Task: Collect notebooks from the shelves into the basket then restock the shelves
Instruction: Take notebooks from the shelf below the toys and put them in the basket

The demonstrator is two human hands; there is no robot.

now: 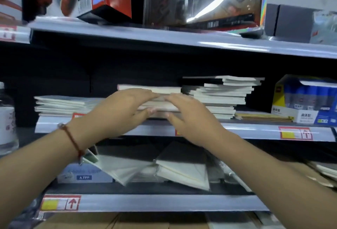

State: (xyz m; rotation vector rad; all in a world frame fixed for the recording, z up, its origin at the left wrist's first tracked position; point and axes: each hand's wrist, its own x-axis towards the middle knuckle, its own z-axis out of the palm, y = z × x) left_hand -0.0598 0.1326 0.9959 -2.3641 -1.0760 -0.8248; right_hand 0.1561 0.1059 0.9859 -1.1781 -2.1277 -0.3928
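Note:
On the middle shelf [255, 128] stand three piles of white notebooks. My left hand [120, 108] and my right hand [189, 115] both grip the middle stack of notebooks [160, 90], fingers laid over its top layers and thumbs under a bundle at its front edge. A lower stack of notebooks [62, 105] lies to the left and a taller, uneven stack of notebooks [222, 95] to the right. The basket is out of view.
A blue and yellow box [306, 101] stands at the shelf's right end, with flat yellow booklets [262, 116] beside it. Wrapped white packs [182, 170] lean on the shelf below. Large toy boxes [200, 0] fill the shelf above. A clear bottle [7, 119] stands at far left.

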